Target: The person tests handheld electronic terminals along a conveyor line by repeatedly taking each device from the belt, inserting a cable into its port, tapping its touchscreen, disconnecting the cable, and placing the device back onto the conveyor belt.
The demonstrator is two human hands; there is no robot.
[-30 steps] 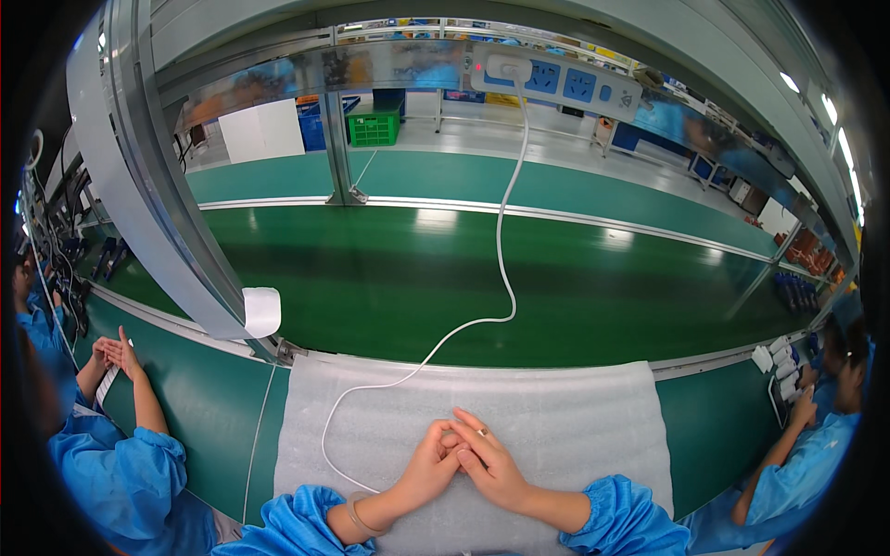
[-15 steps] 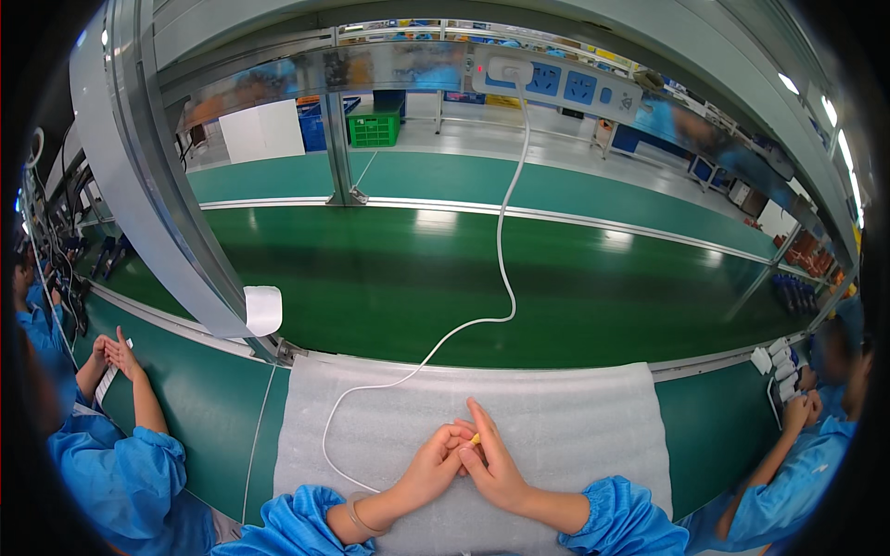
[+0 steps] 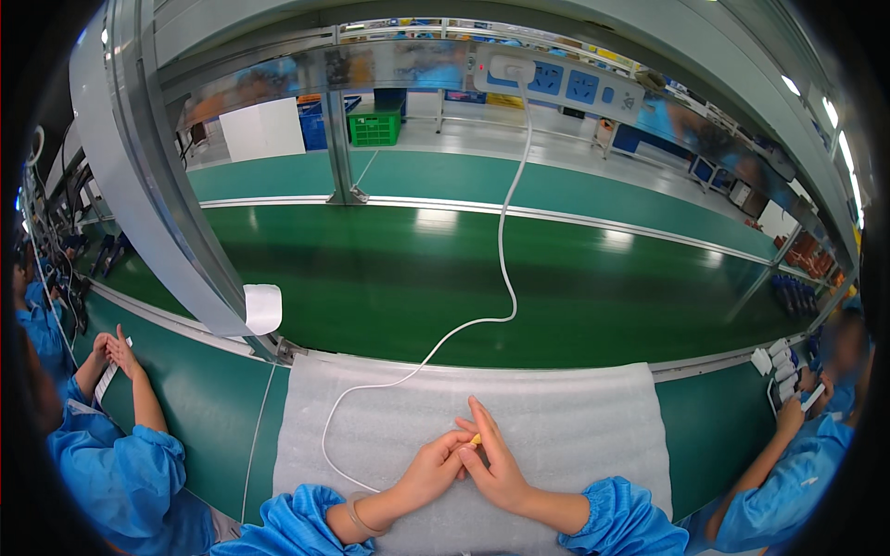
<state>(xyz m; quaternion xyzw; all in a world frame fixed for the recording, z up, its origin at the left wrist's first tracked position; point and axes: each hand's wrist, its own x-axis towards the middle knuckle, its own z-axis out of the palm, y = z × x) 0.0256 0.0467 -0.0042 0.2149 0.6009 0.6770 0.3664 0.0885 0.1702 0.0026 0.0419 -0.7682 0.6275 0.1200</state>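
My two hands meet above a white foam sheet, in the lower middle of the view. The fingers of my left hand (image 3: 432,473) are bent and closed at a small yellow piece (image 3: 476,439), mostly hidden, so its kind cannot be made out. My right hand (image 3: 496,469) is held on edge, its fingers stretched out and its thumb apart from them. The right thumb touches the left fingertips, and the yellow piece shows in the gap between right thumb and fingers. Both wrists come out of blue sleeves.
The foam sheet (image 3: 575,408) lies on a green bench beside a green conveyor belt (image 3: 389,278). A white cable (image 3: 505,250) runs from a power strip (image 3: 593,90) across the belt onto the sheet. A metal post (image 3: 199,185) stands left. Co-workers in blue sit at both sides.
My hands stay almost in place, with only a slight shift of the fingers. At the right, the co-worker's hands have risen with a flat white thing in them.
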